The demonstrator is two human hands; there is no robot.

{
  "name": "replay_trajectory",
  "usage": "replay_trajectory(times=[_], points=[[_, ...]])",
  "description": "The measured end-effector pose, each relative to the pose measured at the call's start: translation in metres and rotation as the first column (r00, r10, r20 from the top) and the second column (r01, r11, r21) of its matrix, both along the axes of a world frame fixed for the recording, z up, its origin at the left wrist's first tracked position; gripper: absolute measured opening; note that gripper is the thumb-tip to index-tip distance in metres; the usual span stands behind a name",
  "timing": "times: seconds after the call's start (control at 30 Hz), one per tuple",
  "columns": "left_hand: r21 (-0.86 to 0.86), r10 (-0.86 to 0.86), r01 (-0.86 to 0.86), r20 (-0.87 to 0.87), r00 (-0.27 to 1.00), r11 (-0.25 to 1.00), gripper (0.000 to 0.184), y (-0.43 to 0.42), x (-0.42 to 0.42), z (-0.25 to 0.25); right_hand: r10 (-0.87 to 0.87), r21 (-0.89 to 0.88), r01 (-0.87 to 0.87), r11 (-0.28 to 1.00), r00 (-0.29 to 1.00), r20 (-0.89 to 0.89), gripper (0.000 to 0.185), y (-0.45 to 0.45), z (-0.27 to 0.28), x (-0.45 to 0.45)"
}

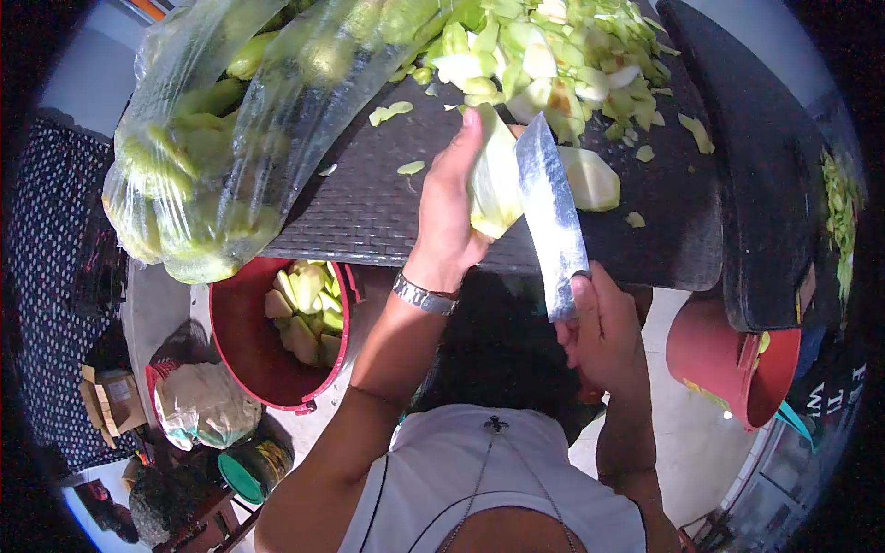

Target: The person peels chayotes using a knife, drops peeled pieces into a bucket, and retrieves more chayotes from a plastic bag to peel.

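My left hand, with a metal watch at the wrist, holds a peeled pale green fruit upright over the front of the dark woven table. The handle of a wide-bladed knife is in my right hand. Its blade points up and away, just right of the fruit. Behind the blade, a cut pale green piece lies on the table. Beyond both hands is a heap of peelings, with scattered scraps around it.
A clear plastic bag of green fruits covers the table's left side. Below it stands a red bucket holding cut pieces. Another red bucket is at the lower right, under a black chair back. A stuffed sack sits lower left.
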State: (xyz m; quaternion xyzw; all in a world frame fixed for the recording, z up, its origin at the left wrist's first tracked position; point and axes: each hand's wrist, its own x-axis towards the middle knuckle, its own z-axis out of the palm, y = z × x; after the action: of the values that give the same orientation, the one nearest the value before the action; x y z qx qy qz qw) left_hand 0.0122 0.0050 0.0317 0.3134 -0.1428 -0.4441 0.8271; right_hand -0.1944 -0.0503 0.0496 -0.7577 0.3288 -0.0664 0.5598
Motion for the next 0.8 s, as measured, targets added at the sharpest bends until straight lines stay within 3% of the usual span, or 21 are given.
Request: replay_trajectory(times=[0.1,0.3,0.43,0.53,0.67,0.8], points=[[0.000,-0.020,0.020,-0.055,0.998,1.000,0.058,-0.001,-0.010,0.008,-0.010,0.134,0.011,0.991,1.000,-0.011,0.029,0.001,-0.003,0.001],[0.032,-0.188,0.187,0.065,0.980,0.982,0.069,-0.004,-0.025,-0.006,-0.097,0.172,0.073,0.982,0.985,0.140,0.029,0.003,-0.007,0.010],[-0.040,-0.219,0.217,-0.089,0.972,0.975,0.061,-0.009,-0.042,-0.004,-0.169,0.215,0.129,0.968,0.969,0.182,0.030,0.003,-0.005,0.018],[-0.009,-0.123,0.123,-0.091,0.988,0.992,0.052,-0.008,-0.043,-0.005,-0.207,0.243,0.159,0.957,0.961,0.185,0.032,0.005,-0.003,0.024],[0.214,0.215,-0.242,0.141,0.966,0.946,0.047,-0.009,-0.050,-0.001,-0.152,0.203,0.116,0.972,0.973,0.174,0.031,0.000,-0.008,0.027],[0.277,0.213,-0.265,0.204,0.956,0.924,0.046,-0.009,-0.041,-0.007,-0.082,0.100,0.067,0.993,0.985,0.149,0.032,-0.002,-0.010,0.024]])
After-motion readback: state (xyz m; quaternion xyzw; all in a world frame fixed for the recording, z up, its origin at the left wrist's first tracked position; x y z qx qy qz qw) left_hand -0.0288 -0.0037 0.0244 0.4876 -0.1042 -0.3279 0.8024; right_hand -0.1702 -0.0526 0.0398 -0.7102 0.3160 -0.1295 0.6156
